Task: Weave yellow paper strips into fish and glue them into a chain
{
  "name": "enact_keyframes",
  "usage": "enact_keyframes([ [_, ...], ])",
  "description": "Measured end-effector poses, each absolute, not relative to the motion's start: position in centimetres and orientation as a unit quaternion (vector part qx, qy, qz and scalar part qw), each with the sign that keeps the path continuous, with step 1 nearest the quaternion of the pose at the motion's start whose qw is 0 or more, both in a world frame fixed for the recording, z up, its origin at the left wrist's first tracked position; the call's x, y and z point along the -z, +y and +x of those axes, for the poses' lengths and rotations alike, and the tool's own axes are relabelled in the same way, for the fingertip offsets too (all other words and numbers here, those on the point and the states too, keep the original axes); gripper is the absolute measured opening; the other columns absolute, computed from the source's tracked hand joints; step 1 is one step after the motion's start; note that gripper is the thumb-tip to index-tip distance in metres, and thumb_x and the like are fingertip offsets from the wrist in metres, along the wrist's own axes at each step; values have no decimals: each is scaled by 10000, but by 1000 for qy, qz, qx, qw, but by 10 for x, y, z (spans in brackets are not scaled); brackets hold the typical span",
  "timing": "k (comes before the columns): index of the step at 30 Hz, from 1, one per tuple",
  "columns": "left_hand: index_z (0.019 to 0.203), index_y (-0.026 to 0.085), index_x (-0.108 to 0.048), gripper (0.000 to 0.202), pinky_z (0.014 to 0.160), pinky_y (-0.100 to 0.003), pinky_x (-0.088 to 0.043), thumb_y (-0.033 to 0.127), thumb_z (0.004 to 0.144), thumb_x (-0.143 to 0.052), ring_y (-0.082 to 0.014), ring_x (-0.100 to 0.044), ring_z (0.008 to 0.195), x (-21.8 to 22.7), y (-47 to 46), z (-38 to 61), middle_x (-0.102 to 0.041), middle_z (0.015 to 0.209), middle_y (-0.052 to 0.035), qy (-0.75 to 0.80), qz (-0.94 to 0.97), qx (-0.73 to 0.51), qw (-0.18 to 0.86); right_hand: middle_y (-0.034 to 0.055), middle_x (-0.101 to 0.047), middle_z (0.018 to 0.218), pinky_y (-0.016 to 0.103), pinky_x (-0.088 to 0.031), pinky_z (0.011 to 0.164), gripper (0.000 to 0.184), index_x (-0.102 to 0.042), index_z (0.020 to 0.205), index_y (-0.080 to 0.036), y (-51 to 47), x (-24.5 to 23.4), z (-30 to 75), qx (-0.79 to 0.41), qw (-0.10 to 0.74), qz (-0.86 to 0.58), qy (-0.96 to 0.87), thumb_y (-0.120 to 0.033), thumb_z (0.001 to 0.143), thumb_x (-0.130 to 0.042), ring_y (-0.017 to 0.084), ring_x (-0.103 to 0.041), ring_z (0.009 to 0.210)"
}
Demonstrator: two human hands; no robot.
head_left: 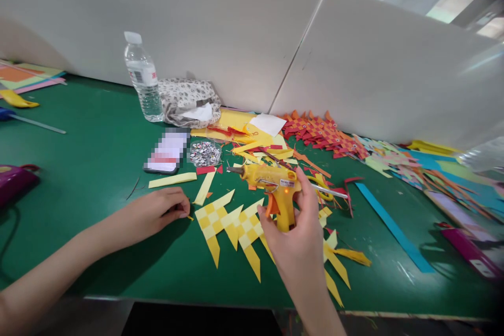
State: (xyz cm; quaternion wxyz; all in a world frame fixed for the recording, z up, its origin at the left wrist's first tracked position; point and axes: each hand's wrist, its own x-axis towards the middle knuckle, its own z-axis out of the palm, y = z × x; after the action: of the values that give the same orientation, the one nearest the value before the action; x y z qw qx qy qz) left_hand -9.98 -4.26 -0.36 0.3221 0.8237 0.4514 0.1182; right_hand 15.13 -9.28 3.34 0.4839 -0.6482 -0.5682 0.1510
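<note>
My right hand (295, 236) grips the handle of a yellow glue gun (271, 184) with an orange trigger, its nozzle pointing left above the green table (98, 168). Under and beside it lie woven yellow paper pieces (230, 223) with pointed strip ends. My left hand (157, 212) rests on the table left of the woven pieces, its fingertips pinched on something small that I cannot make out. Loose yellow strips (173, 180) lie just beyond that hand.
A water bottle (144, 79), a patterned cloth pouch (189, 100), a phone (167, 153) and a bag of googly eyes (205, 153) stand behind. Orange-red woven fish (323, 134) and coloured paper (413, 165) spread right. A blue strip (394, 228) lies right; white dividers (236, 26) wall the back.
</note>
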Motion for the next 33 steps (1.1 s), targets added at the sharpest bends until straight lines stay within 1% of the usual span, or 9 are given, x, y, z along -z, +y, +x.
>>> enact_keyframes([
  [5, 808, 209, -566, 210, 658, -257, -428, 316, 882, -400, -156, -557, 746, 3, -44, -100, -609, 851, -28, 456, 813, -164, 324, 93, -522, 1232, 460, -552, 775, 760, -276, 1378, -309, -95, -32, 153, -145, 482, -655, -565, -195, 711, -620, 300, -559, 1077],
  [11, 816, 204, -576, 233, 618, -247, -427, 380, 868, -434, -152, -546, 701, 12, -40, -94, -619, 832, -28, 483, 800, -196, 298, 88, -508, 1244, 466, -539, 803, 771, -266, 1379, -316, -95, -33, 153, -146, 474, -663, -561, -201, 706, -626, 300, -546, 1094],
  [16, 809, 200, -583, 268, 625, -250, -442, 412, 865, -429, -159, -562, 712, 20, -42, -92, -627, 830, -33, 481, 797, -197, 308, 88, -546, 1170, 453, -550, 777, 777, -259, 1384, -310, -95, -32, 154, -152, 481, -658, -558, -213, 709, -632, 284, -589, 1018],
  [19, 811, 200, -579, 259, 616, -252, -443, 402, 867, -427, -158, -561, 703, 20, -43, -92, -625, 826, -34, 486, 796, -200, 301, 89, -548, 1172, 446, -559, 759, 774, -267, 1379, -312, -95, -32, 153, -162, 489, -653, -556, -205, 706, -634, 280, -596, 1000],
  [21, 810, 202, -579, 253, 611, -254, -445, 396, 868, -427, -159, -563, 703, 18, -45, -92, -622, 827, -33, 484, 797, -200, 300, 91, -528, 1214, 444, -559, 768, 769, -267, 1378, -313, -94, -32, 153, -166, 493, -647, -557, -202, 709, -630, 284, -579, 1038],
  [24, 820, 203, -581, 241, 639, -260, -452, 374, 876, -421, -160, -568, 732, 13, -47, -90, -620, 849, -34, 479, 797, -199, 310, 93, -510, 1244, 434, -562, 767, 769, -268, 1377, -313, -95, -32, 153, -167, 493, -646, -559, -201, 708, -630, 289, -561, 1071],
  [28, 816, 199, -576, 224, 642, -256, -446, 354, 877, -426, -157, -564, 730, 8, -49, -89, -619, 849, -33, 480, 794, -195, 317, 90, -540, 1193, 404, -576, 724, 778, -271, 1374, -311, -95, -32, 153, -161, 490, -652, -555, -201, 699, -640, 275, -591, 1012],
  [33, 821, 204, -570, 192, 662, -250, -440, 330, 876, -438, -153, -562, 748, 10, -49, -90, -612, 855, -26, 484, 795, -189, 314, 92, -532, 1213, 358, -584, 688, 773, -274, 1374, -309, -95, -32, 152, -166, 495, -644, -560, -183, 699, -628, 262, -602, 1000],
])
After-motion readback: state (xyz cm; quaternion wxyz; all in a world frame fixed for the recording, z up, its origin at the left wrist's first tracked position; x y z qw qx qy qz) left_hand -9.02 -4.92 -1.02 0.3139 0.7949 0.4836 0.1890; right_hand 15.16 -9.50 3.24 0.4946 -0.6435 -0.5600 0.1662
